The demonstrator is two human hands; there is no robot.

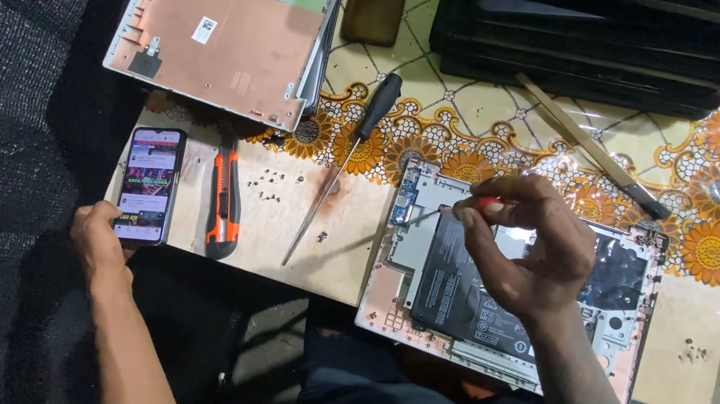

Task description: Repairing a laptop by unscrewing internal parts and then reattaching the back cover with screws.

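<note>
Currently right hand (531,260) pinching small screwdriver (466,207), tip angled onto opened laptop (628,320) board. Left hand (96,236) loosely curled, steadying smartphone (148,184).

table (346,229) — phone (148,184), cutter (224,205), screwdriver (339,164), laptop (402,302)

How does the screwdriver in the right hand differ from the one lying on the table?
The held screwdriver has a red handle; the lying screwdriver a black one. The right hand holds the first tilted over the open laptop; the second rests free on the table. Both have thin metal shafts.
</note>
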